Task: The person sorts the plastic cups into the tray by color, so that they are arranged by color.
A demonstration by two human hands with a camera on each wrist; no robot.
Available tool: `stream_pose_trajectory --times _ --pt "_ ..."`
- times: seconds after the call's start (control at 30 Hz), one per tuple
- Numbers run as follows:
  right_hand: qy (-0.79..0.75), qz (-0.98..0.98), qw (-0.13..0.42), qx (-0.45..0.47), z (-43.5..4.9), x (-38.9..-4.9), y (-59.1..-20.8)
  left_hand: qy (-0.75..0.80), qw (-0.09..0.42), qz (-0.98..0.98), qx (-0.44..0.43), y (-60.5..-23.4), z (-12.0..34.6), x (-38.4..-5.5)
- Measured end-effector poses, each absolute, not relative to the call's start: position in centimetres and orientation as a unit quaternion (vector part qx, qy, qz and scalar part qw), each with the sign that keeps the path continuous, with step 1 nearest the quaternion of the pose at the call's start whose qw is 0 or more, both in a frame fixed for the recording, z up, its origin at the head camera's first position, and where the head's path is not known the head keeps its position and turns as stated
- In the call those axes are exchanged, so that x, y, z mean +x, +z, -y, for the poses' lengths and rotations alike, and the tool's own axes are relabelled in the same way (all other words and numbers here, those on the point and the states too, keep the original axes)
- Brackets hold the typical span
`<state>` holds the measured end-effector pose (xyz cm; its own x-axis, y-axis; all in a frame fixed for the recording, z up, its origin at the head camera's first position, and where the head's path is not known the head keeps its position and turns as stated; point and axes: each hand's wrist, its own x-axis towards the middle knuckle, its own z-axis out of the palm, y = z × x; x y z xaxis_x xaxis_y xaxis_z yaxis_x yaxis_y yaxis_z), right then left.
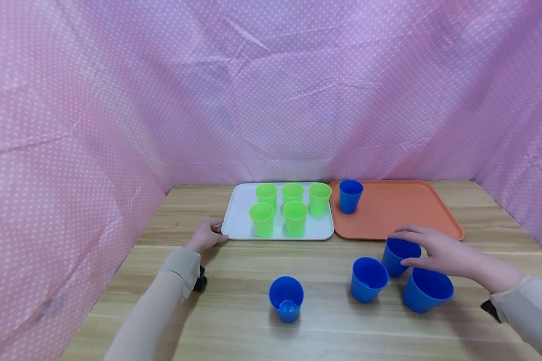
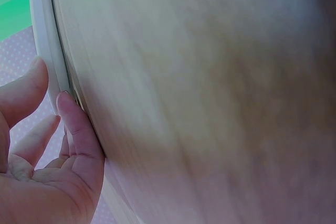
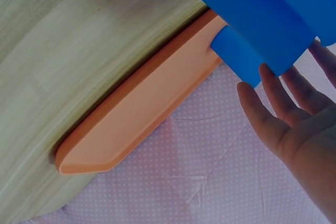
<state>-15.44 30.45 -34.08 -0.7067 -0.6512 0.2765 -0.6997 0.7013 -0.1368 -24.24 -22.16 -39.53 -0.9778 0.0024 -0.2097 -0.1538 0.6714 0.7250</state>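
Observation:
At the front left corner of a white tray [image 1: 241, 231], my left hand [image 1: 206, 235] holds the rim between thumb and fingers. Several light green cups [image 1: 295, 220] stand upright on this tray. My right hand [image 1: 438, 250] is spread over a blue cup [image 1: 392, 260], fingers along its far rim and thumb on the near side. In the right wrist view the fingertips [image 3: 268, 72] are right at that cup's rim. Two more blue cups stand close by, one blue cup [image 1: 366, 288] to the left and another blue cup [image 1: 422, 296] under the hand's near side.
An orange tray [image 1: 402, 210] adjoins the white one on the right, with one blue cup [image 1: 350, 196] near its left edge. Another blue cup [image 1: 286, 300] stands alone at the front middle of the wooden table [image 1: 235, 311]. A pink dotted cloth [image 1: 271, 100] hangs around.

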Motion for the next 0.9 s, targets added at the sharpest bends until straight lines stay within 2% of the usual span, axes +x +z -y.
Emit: stream_pose_trajectory --times 0.5,0.9 --pt "0.122 0.937 0.038 0.327 -29.83 -15.60 -33.47 0.398 0.100 -0.911 -0.046 -39.71 22.18 -24.28" --pt "0.115 0.928 0.077 0.346 -30.06 -16.15 -33.21 0.405 0.091 -0.909 -0.032 -39.69 22.08 -24.36"
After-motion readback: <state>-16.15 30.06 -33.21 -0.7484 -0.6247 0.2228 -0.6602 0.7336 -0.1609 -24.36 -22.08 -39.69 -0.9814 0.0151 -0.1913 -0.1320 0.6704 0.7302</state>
